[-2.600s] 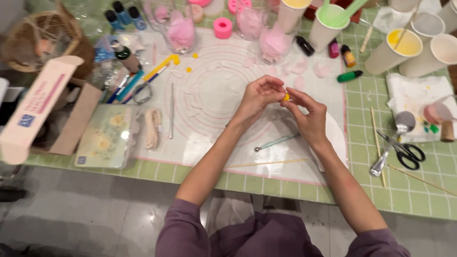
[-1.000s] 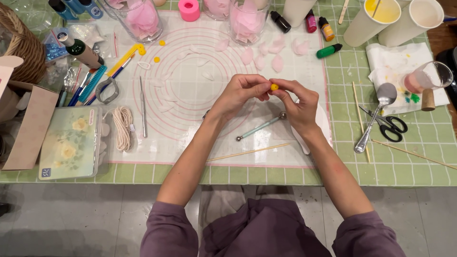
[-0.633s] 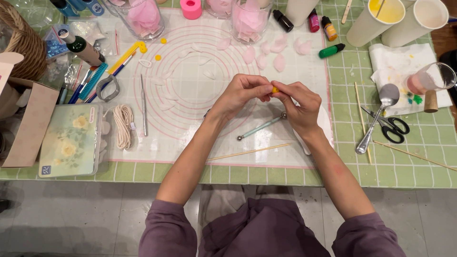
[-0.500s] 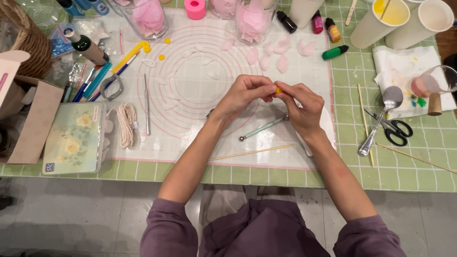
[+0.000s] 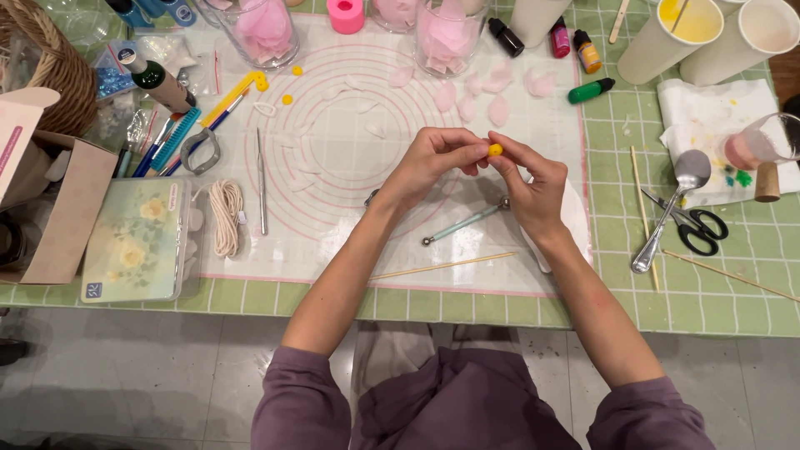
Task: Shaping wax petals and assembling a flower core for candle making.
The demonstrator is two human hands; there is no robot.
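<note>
While I pinch the small yellow ball [image 5: 495,150] between the fingertips of my left hand [image 5: 433,165] and my right hand [image 5: 532,185], both grips are narrow and closed on it, held just above the white silicone mat [image 5: 333,208]. Ball looks round and smooth already, so I judge the shaping step is close to done; it's not attached to anything yet. Just below my grip lies the ball-tipped tool [image 5: 465,225], untouched, and further below that a thin wooden skewer [image 5: 442,267]. Up beyond my fingers, pink petals [image 5: 492,96] lie loose on the mat, cut but not assembled, more sit in a glass jar [image 5: 446,37]. Far off to the left of the grip, small yellow bits [image 5: 287,99] lie by a yellow-handled tool [image 5: 229,96], so more of the same material is left. To the right of my right hand, well apart, a spoon [image 5: 667,208] and scissors [image 5: 692,225] rest on the green grid cloth [image 5: 708,300]. Assembly work looks all still ahead, I guess
</note>
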